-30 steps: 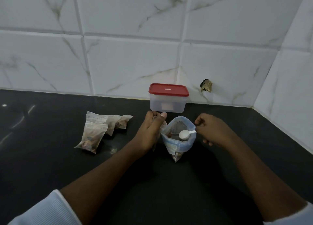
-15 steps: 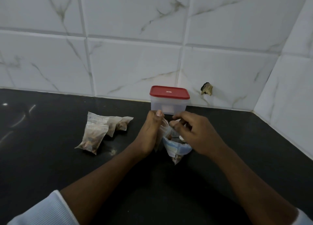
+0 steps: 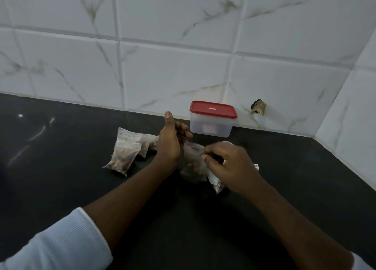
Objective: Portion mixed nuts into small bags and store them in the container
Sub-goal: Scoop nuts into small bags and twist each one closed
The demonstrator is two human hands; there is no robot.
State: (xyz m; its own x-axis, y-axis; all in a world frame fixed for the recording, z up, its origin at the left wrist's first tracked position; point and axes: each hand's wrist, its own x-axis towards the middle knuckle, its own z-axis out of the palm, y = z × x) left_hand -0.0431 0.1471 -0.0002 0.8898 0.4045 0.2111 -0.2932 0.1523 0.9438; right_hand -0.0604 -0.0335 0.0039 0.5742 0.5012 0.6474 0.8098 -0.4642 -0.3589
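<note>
Small bag [image 3: 191,164] of mixed nuts, clear plastic with brown contents showing low inside it, is held just above the dark countertop [image 3: 203,218] between the two hands. Its long axis runs roughly upright, with the mouth on top and tilted away from the person. The left hand [image 3: 167,145] takes the left edge of the mouth with its fingers curled in on the plastic and its thumb raised straight and clear. The right hand [image 3: 232,166] pinches the right edge between thumb and fingertips, though blur there hides the exact contact. A larger pouch [image 3: 216,185] lies under and just in front of the right hand, and whether that hand also touches it cannot be told. The container [image 3: 211,127], with its red lid [image 3: 213,109] on, stands against the tiled wall [image 3: 183,66], beyond the bag and slightly to its right. The left hand's fingertips are the nearer to it. Filled bags [image 3: 123,159] lie in a loose heap just beside the left hand, on its outer side. Judged from this arrangement, the step in hand is closing the mouth. Since both hands lie across the opening, the seal would be pressed along the line from one hand to the other. Storage would then mean carrying the bag away from the person, and the lid must come off first.
</note>
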